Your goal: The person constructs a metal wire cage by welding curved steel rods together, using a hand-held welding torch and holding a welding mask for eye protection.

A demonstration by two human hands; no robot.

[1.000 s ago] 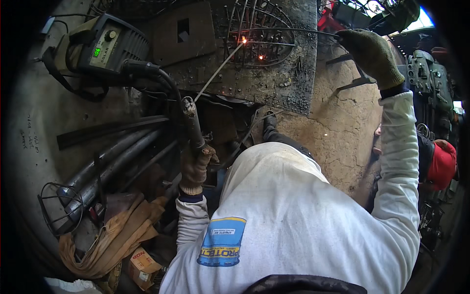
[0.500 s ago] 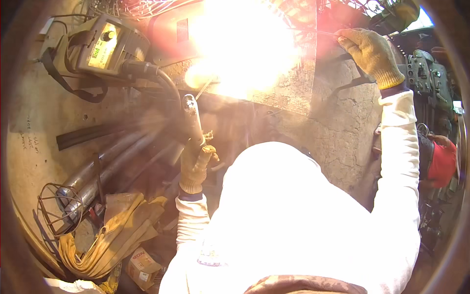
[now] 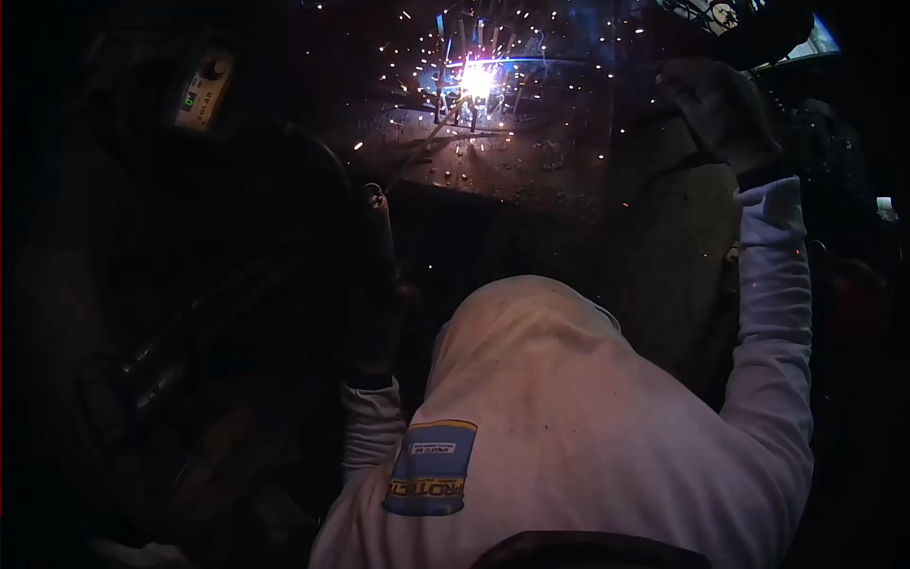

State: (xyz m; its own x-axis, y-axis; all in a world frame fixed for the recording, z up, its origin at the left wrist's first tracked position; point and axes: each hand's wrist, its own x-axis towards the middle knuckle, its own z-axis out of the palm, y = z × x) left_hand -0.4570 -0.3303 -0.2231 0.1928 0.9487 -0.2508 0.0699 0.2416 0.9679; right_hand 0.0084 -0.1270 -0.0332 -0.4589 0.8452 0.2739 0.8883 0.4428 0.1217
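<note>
In deep shadow at left centre, my gloved left hand (image 3: 374,327) grips an electrode holder (image 3: 379,228). From its tip a thin welding rod (image 3: 417,150) slants up and right to a bright arc (image 3: 479,81). Sparks fly all round that spot above a metal plate (image 3: 559,180), whose surface carries small beads. At upper right my gloved right hand (image 3: 725,114) is closed, with its fingertips pinched at the end of a thin rod (image 3: 559,61) that runs left to the arc. Darkness hides most of the left glove's fingers.
A welding machine (image 3: 202,90) with a lit panel stands at upper left, its cable curving toward the holder. Metal pipes (image 3: 156,375) lie at lower left, barely visible. Pale cloth of my garment (image 3: 588,398) with a blue patch fills the lower middle.
The white glare has shrunk to a small arc with scattered sparks, and the whole picture has darkened. Both hands stay nearly in place, and the rod still reaches from the holder.
</note>
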